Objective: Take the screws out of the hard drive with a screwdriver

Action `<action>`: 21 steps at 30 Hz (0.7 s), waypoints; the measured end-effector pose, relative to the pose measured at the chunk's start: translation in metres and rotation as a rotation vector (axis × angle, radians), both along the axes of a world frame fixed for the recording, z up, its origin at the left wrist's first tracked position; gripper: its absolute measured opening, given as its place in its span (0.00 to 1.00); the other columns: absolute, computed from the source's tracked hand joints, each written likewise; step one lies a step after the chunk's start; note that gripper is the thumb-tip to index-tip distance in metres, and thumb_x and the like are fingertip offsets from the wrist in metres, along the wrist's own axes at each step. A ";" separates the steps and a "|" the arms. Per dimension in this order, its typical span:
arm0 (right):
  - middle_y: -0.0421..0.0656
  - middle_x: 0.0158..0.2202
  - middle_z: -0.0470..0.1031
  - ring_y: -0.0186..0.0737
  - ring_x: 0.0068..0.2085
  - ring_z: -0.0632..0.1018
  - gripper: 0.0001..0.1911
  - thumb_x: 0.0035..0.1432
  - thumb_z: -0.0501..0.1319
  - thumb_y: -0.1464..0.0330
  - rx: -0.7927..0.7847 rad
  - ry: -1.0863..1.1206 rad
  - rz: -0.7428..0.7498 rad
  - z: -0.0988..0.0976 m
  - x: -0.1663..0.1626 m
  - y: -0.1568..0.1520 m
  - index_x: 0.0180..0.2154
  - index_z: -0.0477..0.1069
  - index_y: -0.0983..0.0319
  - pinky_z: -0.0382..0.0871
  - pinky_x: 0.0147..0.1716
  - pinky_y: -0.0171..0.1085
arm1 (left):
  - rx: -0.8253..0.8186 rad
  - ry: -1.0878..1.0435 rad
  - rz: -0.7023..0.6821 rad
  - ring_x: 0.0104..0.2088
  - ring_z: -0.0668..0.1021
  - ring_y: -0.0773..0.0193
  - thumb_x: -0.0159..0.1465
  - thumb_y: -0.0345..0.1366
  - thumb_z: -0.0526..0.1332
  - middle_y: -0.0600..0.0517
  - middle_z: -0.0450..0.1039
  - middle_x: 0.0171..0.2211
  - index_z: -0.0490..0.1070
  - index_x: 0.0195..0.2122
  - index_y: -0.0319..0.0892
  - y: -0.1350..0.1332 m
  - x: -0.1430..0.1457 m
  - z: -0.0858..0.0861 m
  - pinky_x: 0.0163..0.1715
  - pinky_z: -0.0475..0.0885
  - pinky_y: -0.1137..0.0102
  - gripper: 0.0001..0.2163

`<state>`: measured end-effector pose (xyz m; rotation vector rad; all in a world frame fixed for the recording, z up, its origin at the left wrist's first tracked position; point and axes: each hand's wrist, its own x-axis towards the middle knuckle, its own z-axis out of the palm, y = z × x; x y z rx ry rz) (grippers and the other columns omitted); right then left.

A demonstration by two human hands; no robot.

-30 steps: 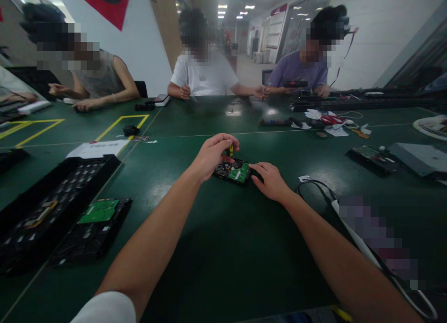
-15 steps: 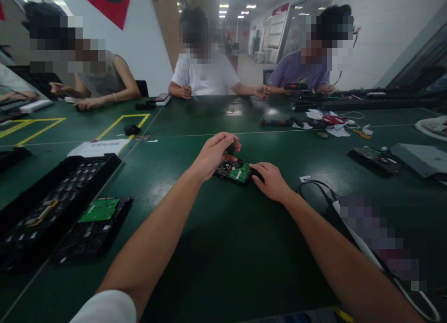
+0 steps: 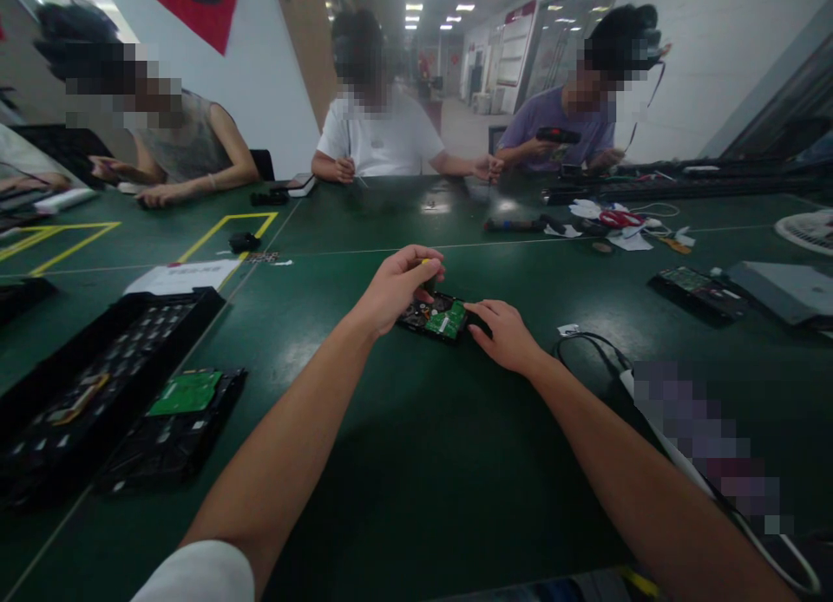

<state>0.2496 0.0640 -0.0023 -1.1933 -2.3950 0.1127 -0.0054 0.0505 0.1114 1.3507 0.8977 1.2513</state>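
A hard drive (image 3: 446, 323) lies on the green table in front of me, its green circuit board facing up. My left hand (image 3: 402, 286) is closed around an upright screwdriver (image 3: 428, 272) with a yellow-topped dark handle, over the drive's left part. The screwdriver's tip is hidden behind my fingers. At the drive's right end, my right hand (image 3: 504, 331) holds its edge with thumb and index finger. Another hard drive (image 3: 188, 420) with a green board lies to the left, beside a long black tray (image 3: 156, 311).
Several people sit across the table, hands over small items. At right are a drive-like part with a board (image 3: 696, 291), a grey box (image 3: 787, 291) and a white power strip with a cable (image 3: 670, 428). Scraps and a red-handled tool (image 3: 618, 219) lie farther back.
My left hand has shifted slightly, and more of the screwdriver's yellow top shows. My right hand stays at the drive's end. Across the table, the person at right has raised a dark tool.
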 end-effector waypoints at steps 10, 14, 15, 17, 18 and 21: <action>0.51 0.60 0.74 0.56 0.61 0.72 0.24 0.72 0.56 0.62 -0.027 -0.001 -0.007 0.001 0.000 -0.001 0.66 0.67 0.56 0.64 0.61 0.57 | -0.027 0.014 0.044 0.45 0.78 0.59 0.65 0.38 0.61 0.45 0.76 0.45 0.77 0.38 0.41 -0.003 0.001 0.005 0.27 0.74 0.73 0.08; 0.51 0.60 0.74 0.55 0.62 0.72 0.24 0.72 0.56 0.62 -0.025 -0.006 -0.014 0.002 0.000 -0.002 0.66 0.67 0.57 0.64 0.62 0.56 | -0.026 0.040 0.052 0.41 0.77 0.60 0.66 0.37 0.61 0.46 0.77 0.40 0.80 0.41 0.41 -0.003 -0.001 0.006 0.26 0.73 0.74 0.09; 0.51 0.60 0.74 0.55 0.62 0.72 0.24 0.72 0.56 0.62 -0.023 -0.006 -0.015 0.002 0.000 -0.002 0.66 0.67 0.56 0.64 0.62 0.57 | -0.043 0.013 0.034 0.40 0.77 0.60 0.66 0.37 0.61 0.46 0.77 0.39 0.79 0.43 0.41 -0.002 -0.001 0.006 0.26 0.73 0.74 0.10; 0.51 0.60 0.74 0.56 0.62 0.72 0.24 0.72 0.57 0.62 -0.022 -0.004 -0.014 0.002 0.000 -0.002 0.66 0.68 0.56 0.64 0.62 0.57 | -0.072 -0.048 -0.001 0.39 0.79 0.60 0.66 0.37 0.60 0.47 0.77 0.37 0.76 0.44 0.42 -0.002 0.000 0.006 0.27 0.74 0.73 0.09; 0.51 0.60 0.74 0.56 0.61 0.72 0.24 0.72 0.57 0.62 -0.023 -0.002 -0.012 0.002 0.000 -0.001 0.66 0.68 0.56 0.64 0.61 0.57 | -0.080 -0.074 -0.011 0.40 0.79 0.60 0.66 0.37 0.60 0.47 0.77 0.38 0.75 0.44 0.43 -0.002 0.000 0.005 0.28 0.75 0.72 0.08; 0.51 0.60 0.74 0.56 0.61 0.72 0.24 0.72 0.57 0.62 -0.024 0.001 -0.004 0.002 0.000 -0.001 0.66 0.67 0.55 0.64 0.61 0.58 | -0.081 -0.111 -0.017 0.42 0.80 0.60 0.67 0.39 0.61 0.47 0.77 0.39 0.74 0.41 0.43 -0.003 0.002 0.004 0.33 0.78 0.69 0.07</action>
